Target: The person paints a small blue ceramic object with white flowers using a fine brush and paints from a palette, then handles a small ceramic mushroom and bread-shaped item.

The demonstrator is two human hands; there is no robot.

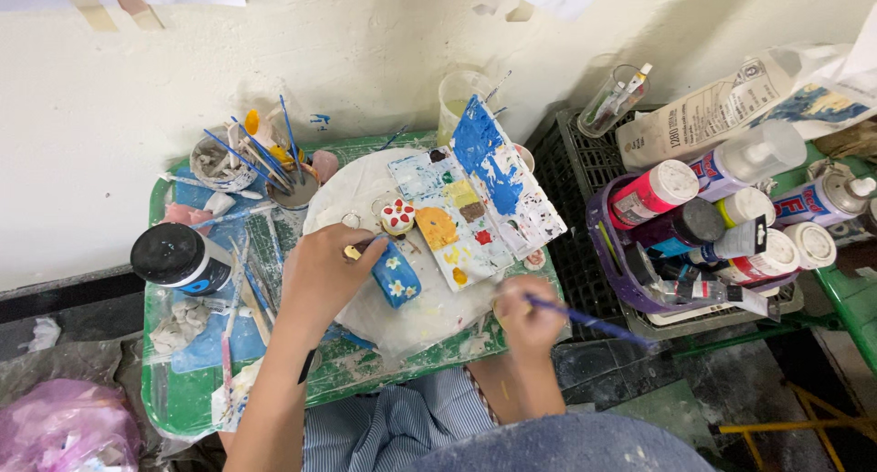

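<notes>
A: Left hand (322,275)?
B: Fingers curled round a small gold-coloured bit, resting just beside the blue clay piece with white flowers (396,275). That piece lies on the round white board (361,198), centre of the green tray (183,394).
A: Right hand (528,321)?
B: Closed on a blue-handled paintbrush (594,323), handle pointing right, at the tray's right edge below the paint-smeared palette (475,202).
A: Nearby?
B: Red-and-white mushroom figure (398,216) above the blue piece. Cup of brushes (294,190) upper left, black-lidded jar (175,257) far left. Purple basket of paint bottles (607,253) right, well apart.
</notes>
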